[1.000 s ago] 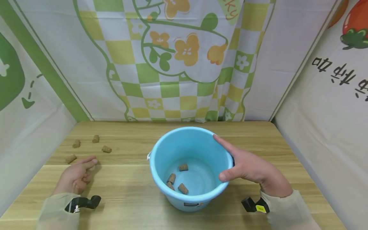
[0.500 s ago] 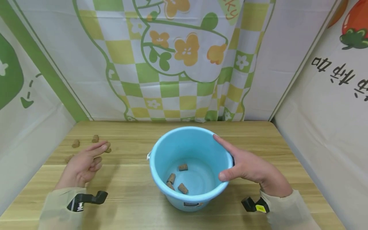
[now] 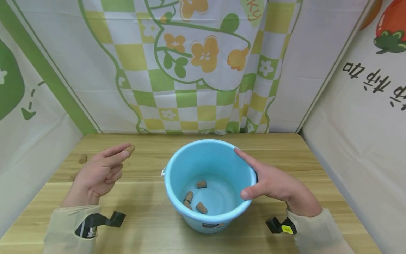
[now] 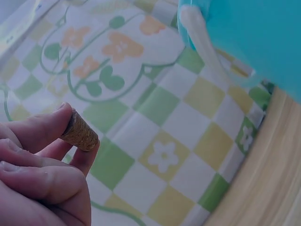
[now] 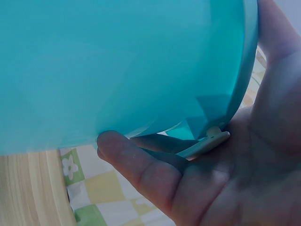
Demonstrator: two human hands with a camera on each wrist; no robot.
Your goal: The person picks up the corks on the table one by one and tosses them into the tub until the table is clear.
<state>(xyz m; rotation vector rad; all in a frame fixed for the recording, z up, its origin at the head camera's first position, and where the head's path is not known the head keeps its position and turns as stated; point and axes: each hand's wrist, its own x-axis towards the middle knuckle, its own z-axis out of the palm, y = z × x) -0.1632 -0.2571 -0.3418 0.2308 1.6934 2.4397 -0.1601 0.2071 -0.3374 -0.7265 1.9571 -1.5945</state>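
Observation:
My left hand (image 3: pixel 101 171) pinches a cork (image 3: pixel 131 149) between thumb and fingertips above the table, left of the blue bucket (image 3: pixel 209 225). In the left wrist view the cork (image 4: pixel 81 132) shows clearly at the fingertips of the hand (image 4: pixel 44 169). With thumb and forefinger at its rim, my right hand (image 3: pixel 279 183) grips the bucket's right side. The right wrist view shows that hand (image 5: pixel 211 183) around the bucket wall (image 5: pixel 117 70), beside the handle joint. Several corks, one of them at the back (image 3: pixel 201 184), lie on the bucket's floor.
Two corks (image 3: pixel 83 159) (image 3: pixel 74 175) lie on the wooden table (image 3: pixel 149 204) at the left, the nearer one partly behind the left hand. A patterned curtain (image 3: pixel 196 106) hangs along the back, with white cloth walls at both sides.
My left hand has closed on a cork from the table and moved right and away from me, lifting it. The right hand and the bucket have stayed in place.

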